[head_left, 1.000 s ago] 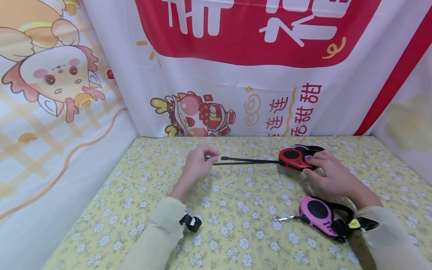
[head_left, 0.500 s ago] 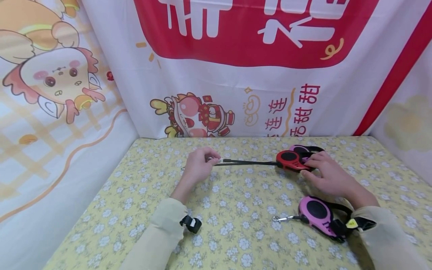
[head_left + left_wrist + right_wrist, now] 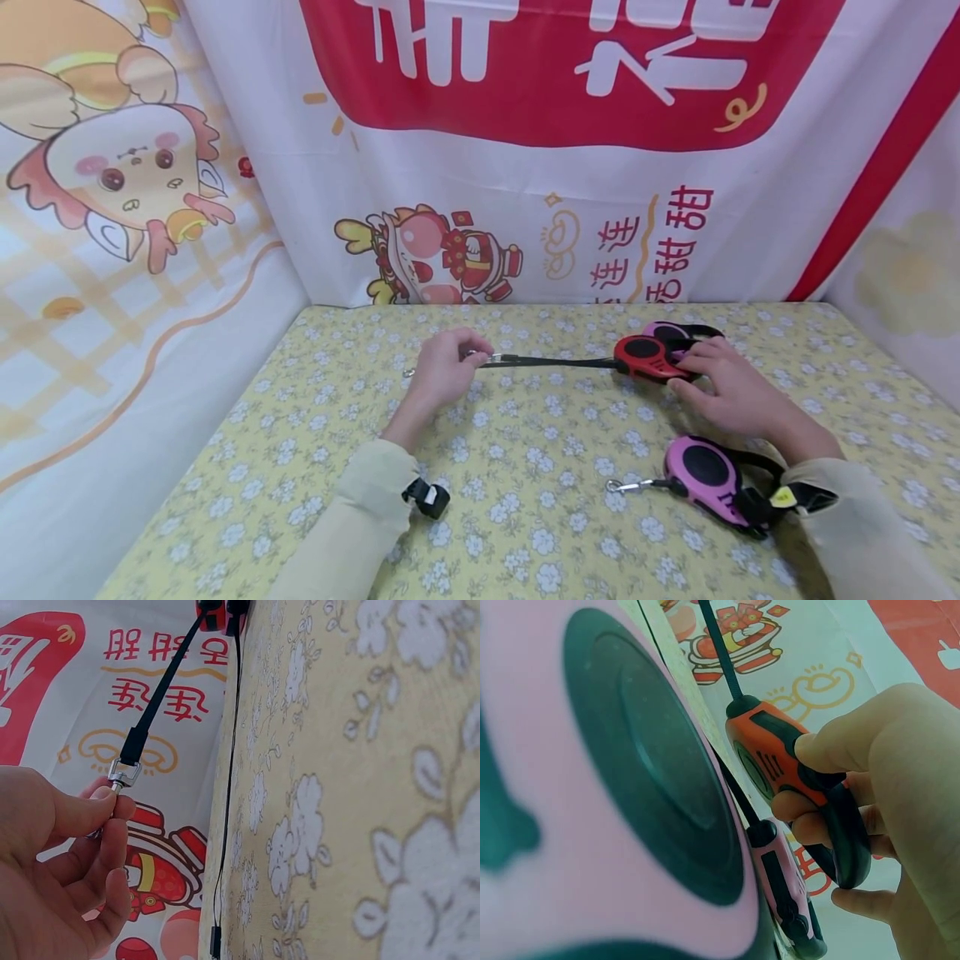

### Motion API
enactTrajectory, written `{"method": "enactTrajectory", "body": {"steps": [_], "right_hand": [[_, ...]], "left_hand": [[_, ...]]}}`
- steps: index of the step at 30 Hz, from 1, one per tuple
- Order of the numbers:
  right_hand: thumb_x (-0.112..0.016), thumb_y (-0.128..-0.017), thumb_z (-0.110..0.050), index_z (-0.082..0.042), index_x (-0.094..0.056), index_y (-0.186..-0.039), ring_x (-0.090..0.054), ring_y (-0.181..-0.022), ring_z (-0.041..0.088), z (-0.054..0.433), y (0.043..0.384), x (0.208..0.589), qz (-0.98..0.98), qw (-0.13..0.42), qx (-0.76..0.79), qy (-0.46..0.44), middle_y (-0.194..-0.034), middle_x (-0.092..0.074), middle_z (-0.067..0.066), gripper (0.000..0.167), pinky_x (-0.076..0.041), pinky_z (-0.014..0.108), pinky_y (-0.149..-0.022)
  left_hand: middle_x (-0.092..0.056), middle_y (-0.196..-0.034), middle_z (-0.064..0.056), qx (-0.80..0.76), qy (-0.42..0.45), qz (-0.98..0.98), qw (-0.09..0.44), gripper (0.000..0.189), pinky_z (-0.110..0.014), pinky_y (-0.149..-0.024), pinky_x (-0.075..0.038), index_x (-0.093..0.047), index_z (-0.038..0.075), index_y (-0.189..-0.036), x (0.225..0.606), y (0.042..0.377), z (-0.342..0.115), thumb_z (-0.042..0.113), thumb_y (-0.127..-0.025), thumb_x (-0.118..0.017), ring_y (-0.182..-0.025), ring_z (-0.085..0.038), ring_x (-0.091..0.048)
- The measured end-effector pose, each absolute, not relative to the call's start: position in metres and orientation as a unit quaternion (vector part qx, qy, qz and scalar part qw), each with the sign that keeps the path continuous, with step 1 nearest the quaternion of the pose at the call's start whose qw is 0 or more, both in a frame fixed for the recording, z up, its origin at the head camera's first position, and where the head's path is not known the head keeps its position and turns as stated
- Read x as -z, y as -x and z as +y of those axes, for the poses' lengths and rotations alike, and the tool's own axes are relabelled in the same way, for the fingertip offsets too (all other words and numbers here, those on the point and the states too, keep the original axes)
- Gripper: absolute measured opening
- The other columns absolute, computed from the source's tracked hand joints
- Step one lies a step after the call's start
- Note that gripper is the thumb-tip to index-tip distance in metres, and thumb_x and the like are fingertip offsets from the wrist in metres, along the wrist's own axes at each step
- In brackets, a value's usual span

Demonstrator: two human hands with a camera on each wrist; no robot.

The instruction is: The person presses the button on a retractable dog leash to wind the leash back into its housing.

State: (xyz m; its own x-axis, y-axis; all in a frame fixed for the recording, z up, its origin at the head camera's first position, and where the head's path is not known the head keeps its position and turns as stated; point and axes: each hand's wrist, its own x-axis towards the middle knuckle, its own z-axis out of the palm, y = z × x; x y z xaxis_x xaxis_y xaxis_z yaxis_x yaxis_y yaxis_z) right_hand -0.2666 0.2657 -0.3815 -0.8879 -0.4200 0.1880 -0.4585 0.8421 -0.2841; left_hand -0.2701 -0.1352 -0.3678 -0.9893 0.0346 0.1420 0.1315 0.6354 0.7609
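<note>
Currently, near the far edge of the yellow floral table, a silver metal clip is pinched between the left hand's thumb and fingers. From it a flat black strap is stretched rightward to a red-and-black plastic retractable leash. Behind, a pink-and-black plastic leash is partly hidden; a second pink-and-black leash is laid farther from that edge. The red leash's black handle is gripped by the right hand.

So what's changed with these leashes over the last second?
The red leash has shifted slightly nearer and a touch left, baring more of the far pink leash. The left hand, pinching the clip, has eased slightly right, and the two cords now nearly overlap in the head view. Nothing was let go: the right hand still holds the red leash. The near pink leash stayed put.
</note>
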Motion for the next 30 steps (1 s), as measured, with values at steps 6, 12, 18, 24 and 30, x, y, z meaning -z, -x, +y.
{"method": "enactTrajectory", "body": {"steps": [6,12,18,24,30], "right_hand": [[-0.068,-0.102,-0.031,0.009,-0.070,-0.129,-0.050,-0.132,0.045,0.2640,0.2662,0.3826,-0.957,0.057,-0.162,-0.235,-0.138,-0.064,0.030,0.048,-0.043,0.069,-0.109],[-0.069,-0.102,-0.031,0.009,-0.070,-0.128,-0.049,-0.133,0.046,0.2619,0.2663,0.3837,-0.955,0.056,-0.159,-0.242,-0.138,-0.064,0.031,0.047,-0.042,0.069,-0.110],[-0.071,-0.101,-0.030,0.007,-0.072,-0.125,-0.054,-0.124,0.040,0.2600,0.2655,0.3851,-0.952,0.068,-0.158,-0.253,-0.130,-0.068,0.026,0.044,-0.047,0.065,-0.104],[-0.071,-0.101,-0.030,0.007,-0.072,-0.126,-0.054,-0.123,0.040,0.2580,0.2638,0.3860,-0.953,0.065,-0.156,-0.251,-0.129,-0.068,0.025,0.045,-0.048,0.064,-0.102],[-0.071,-0.100,-0.030,0.009,-0.072,-0.126,-0.053,-0.125,0.042,0.2573,0.2633,0.3846,-0.953,0.063,-0.165,-0.248,-0.133,-0.066,0.029,0.046,-0.047,0.066,-0.104]], "left_hand": [[-0.076,-0.104,-0.001,0.415,0.046,-0.907,0.061,0.010,-0.038,-0.083,-0.057,-0.077,0.018,-0.105,0.3693,0.2701,-0.1341,0.015,-0.104,-0.067,-0.092,-0.019,-0.068],[-0.074,-0.102,0.001,0.410,0.038,-0.910,0.050,0.010,-0.036,-0.080,-0.055,-0.076,0.020,-0.105,0.3711,0.2704,-0.1313,0.016,-0.105,-0.067,-0.090,-0.019,-0.065],[-0.074,-0.101,0.001,0.410,0.038,-0.910,0.050,0.010,-0.036,-0.081,-0.055,-0.076,0.021,-0.105,0.3718,0.2707,-0.1303,0.016,-0.104,-0.068,-0.091,-0.019,-0.065],[-0.075,-0.099,0.001,0.397,0.049,-0.915,0.055,0.009,-0.036,-0.080,-0.055,-0.077,0.021,-0.103,0.3726,0.2716,-0.1297,0.016,-0.104,-0.069,-0.088,-0.018,-0.065],[-0.074,-0.100,0.001,0.405,0.040,-0.912,0.050,0.010,-0.037,-0.081,-0.055,-0.076,0.021,-0.104,0.3700,0.2702,-0.1297,0.016,-0.105,-0.067,-0.090,-0.020,-0.065]]}}
